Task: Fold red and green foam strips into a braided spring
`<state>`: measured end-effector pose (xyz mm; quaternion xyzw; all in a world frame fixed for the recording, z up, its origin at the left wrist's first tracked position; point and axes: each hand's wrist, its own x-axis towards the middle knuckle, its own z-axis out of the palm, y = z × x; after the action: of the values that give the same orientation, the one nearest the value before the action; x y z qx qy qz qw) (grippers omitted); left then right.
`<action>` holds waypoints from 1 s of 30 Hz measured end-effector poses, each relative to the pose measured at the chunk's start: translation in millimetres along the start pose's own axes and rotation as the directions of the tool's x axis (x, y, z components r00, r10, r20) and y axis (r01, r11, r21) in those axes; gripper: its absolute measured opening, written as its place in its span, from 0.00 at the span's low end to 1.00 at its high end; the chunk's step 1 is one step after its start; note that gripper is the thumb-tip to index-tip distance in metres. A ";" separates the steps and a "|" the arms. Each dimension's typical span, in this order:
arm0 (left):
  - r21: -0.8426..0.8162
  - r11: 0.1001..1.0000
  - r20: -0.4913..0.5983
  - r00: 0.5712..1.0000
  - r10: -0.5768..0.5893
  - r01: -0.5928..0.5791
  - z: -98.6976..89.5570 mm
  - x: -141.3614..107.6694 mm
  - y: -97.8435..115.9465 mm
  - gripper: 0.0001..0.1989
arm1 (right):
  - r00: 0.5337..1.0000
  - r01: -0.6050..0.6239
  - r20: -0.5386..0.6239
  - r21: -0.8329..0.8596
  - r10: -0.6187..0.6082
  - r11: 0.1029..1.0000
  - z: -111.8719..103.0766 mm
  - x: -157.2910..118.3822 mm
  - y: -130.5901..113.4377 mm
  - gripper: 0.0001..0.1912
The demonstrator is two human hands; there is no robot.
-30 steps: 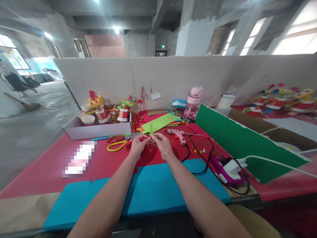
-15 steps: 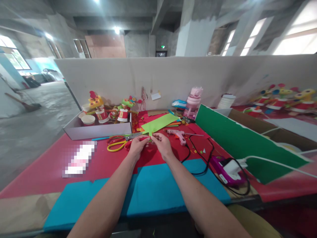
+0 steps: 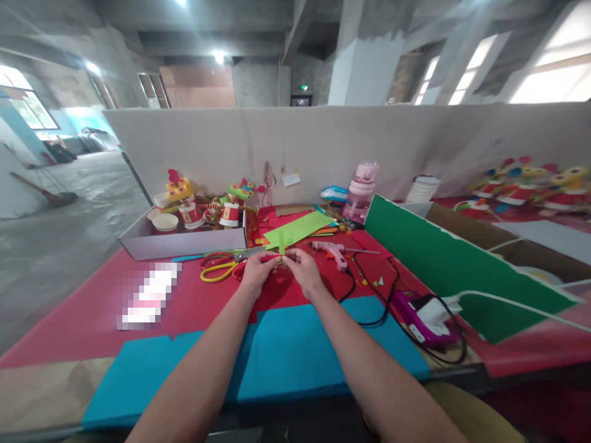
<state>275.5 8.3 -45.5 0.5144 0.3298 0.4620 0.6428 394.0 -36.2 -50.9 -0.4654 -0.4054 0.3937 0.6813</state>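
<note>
Between my two hands, a narrow light-green paper strip (image 3: 282,242) stands up from the fingertips. My left hand (image 3: 259,268) pinches it from the left, and my right hand (image 3: 300,267) pinches it from the right with bent fingers. The strip's lower end is partly hidden by the fingers. Just left of my left hand lie scissors with yellow and red handles (image 3: 218,272), their blades pointing toward the fingers. Behind the hands, a larger light-green paper sheet (image 3: 300,228) lies on the red table covering (image 3: 194,307).
A pink glue gun (image 3: 336,251) lies right of my hands, its black cable running to a purple power strip (image 3: 427,323). A white box (image 3: 184,244) with paper-cup figures stands at the left. A green-sided box (image 3: 452,271) borders the right. Blue board (image 3: 295,351) lies in front.
The green strip between my fingers has shifted very slightly and stands a little more upright. Both hands stay nearly where they were.
</note>
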 end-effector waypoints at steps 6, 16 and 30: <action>0.033 0.999 -0.013 0.999 0.036 -0.035 0.1 0.6 -0.4 0.16 | 1.000 -0.009 -0.014 0.011 0.010 1.000 0.5 0.2 0.7 0.13; -0.049 0.998 0.002 0.999 0.044 -0.044 0.2 1.6 -1.7 0.16 | 0.997 -0.052 -0.044 0.108 0.057 0.993 4.9 -1.6 -2.0 0.16; -0.015 1.000 0.001 1.000 0.027 -0.027 2.1 -1.5 5.2 0.18 | 0.996 -0.090 -0.002 0.101 0.090 0.991 3.9 -5.1 -9.1 0.18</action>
<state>275.5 6.4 -40.0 0.5141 0.3190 0.4729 0.6405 390.1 -41.9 -42.3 -0.4496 -0.3614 0.4424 0.6867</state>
